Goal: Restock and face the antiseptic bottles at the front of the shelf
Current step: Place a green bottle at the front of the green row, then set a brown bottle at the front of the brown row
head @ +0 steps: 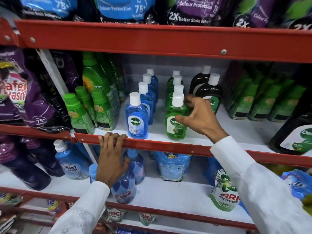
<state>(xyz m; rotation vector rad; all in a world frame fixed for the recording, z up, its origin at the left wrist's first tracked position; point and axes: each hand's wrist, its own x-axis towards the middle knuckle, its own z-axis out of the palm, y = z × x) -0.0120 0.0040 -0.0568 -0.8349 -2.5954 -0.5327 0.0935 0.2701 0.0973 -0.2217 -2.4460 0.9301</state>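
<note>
On shelf, right hand point(199, 115) touches green bottle point(176, 122).

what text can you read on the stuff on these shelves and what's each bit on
"Dettol": front blue bottle
"Dettol", partly covered by the right hand: front green bottle
"Surf excel": blue pouch
"ARIEL POWER", partly cut off: white pouch
"Colour Protection", "75+": top blue bag
"2X Better Stain": top purple bag
Smaller print: too blurred.
</note>
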